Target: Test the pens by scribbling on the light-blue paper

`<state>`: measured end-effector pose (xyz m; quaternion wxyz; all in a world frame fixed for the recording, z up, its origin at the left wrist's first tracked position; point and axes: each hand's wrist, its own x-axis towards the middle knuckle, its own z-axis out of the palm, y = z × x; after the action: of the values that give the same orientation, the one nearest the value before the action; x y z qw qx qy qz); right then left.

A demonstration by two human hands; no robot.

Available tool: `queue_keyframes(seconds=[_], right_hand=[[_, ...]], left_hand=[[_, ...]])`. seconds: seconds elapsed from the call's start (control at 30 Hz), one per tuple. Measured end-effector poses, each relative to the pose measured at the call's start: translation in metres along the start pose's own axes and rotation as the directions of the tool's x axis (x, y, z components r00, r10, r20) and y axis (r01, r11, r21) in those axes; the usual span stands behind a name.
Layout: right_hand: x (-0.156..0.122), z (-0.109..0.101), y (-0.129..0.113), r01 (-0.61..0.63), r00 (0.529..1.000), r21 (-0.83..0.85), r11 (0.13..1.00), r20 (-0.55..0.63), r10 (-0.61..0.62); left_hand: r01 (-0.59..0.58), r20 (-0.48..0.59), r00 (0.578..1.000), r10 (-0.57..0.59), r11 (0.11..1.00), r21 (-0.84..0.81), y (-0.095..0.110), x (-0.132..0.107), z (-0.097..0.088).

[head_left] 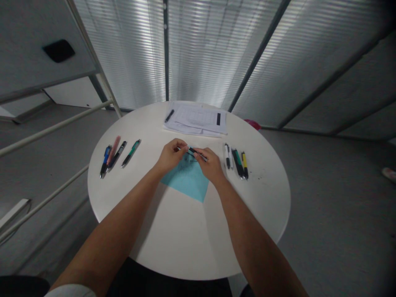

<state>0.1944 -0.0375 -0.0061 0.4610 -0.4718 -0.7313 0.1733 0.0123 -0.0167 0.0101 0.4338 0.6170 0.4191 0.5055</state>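
Note:
Both of my hands meet above a light-blue sheet of paper (pixel 188 181) near the middle of the round table. Between the fingers of my right hand (pixel 210 163) is a dark pen (pixel 194 151), lying aslant. My left hand (pixel 171 156) pinches at the pen's left end; whether it holds the barrel or a small part of it is too small to tell. Dark marks or small pieces show on the blue sheet just under the fingers, partly hidden by the hands.
On the white table (pixel 182 247), several pens (pixel 116 154) lie at left and more pens (pixel 237 163) at right. Papers (pixel 194 119) with a black pen (pixel 169 116) on them lie at the back. A white metal frame (pixel 58 123) stands left of the table.

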Motion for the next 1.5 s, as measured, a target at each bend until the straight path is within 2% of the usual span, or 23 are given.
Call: queue_keyframes(seconds=[0.1, 0.27, 0.5, 0.6, 0.7, 0.83, 0.97, 1.13, 1.37, 1.5], right_hand=[[0.0, 0.0, -0.001, 0.013, 1.0, 0.003, 1.0, 0.001, -0.013], [0.0, -0.001, -0.002, -0.002, 1.0, 0.0, 1.0, -0.006, 0.002], [0.001, -0.001, -0.001, -0.005, 0.999, 0.003, 1.0, -0.035, 0.005], [0.001, -0.001, -0.002, -0.02, 0.996, 0.012, 1.0, -0.089, 0.021], [0.002, -0.002, -0.002, -0.04, 0.984, 0.009, 0.999, -0.171, 0.041], [0.002, -0.002, 0.001, -0.073, 0.971, -0.054, 0.996, -0.232, 0.058], [0.0, -0.001, 0.006, -0.132, 0.983, -0.25, 0.959, -0.157, 0.094], [-0.002, 0.001, 0.011, -0.066, 0.996, -0.426, 0.902, 0.031, 0.088], [-0.002, -0.001, 0.009, -0.043, 0.994, -0.434, 0.9, 0.069, 0.081], [-0.001, -0.001, 0.009, -0.079, 0.996, -0.364, 0.928, 0.006, 0.087]], left_hand=[[0.017, 0.036, 0.999, -0.018, 0.999, 0.034, 0.0, 0.0, -0.001], [-0.027, 0.009, 1.0, 0.026, 0.998, 0.052, 0.0, -0.001, -0.002], [-0.093, 0.09, 0.993, 0.082, 0.987, 0.132, -0.001, -0.002, -0.003], [-0.087, 0.084, 0.994, 0.076, 0.987, 0.133, -0.003, -0.002, -0.004], [-0.074, 0.033, 0.997, 0.071, 0.99, 0.123, -0.006, -0.001, -0.006], [-0.046, -0.002, 0.999, 0.047, 0.994, 0.102, -0.011, 0.0, -0.007], [-0.023, -0.03, 0.999, 0.026, 0.996, 0.091, -0.015, 0.001, -0.007], [-0.017, -0.037, 0.999, 0.02, 0.996, 0.082, -0.017, 0.002, -0.007], [0.003, -0.032, 0.999, 0.0, 0.995, 0.105, -0.017, 0.002, -0.006], [-0.004, -0.05, 0.999, 0.013, 0.984, 0.18, -0.01, 0.0, -0.007]])
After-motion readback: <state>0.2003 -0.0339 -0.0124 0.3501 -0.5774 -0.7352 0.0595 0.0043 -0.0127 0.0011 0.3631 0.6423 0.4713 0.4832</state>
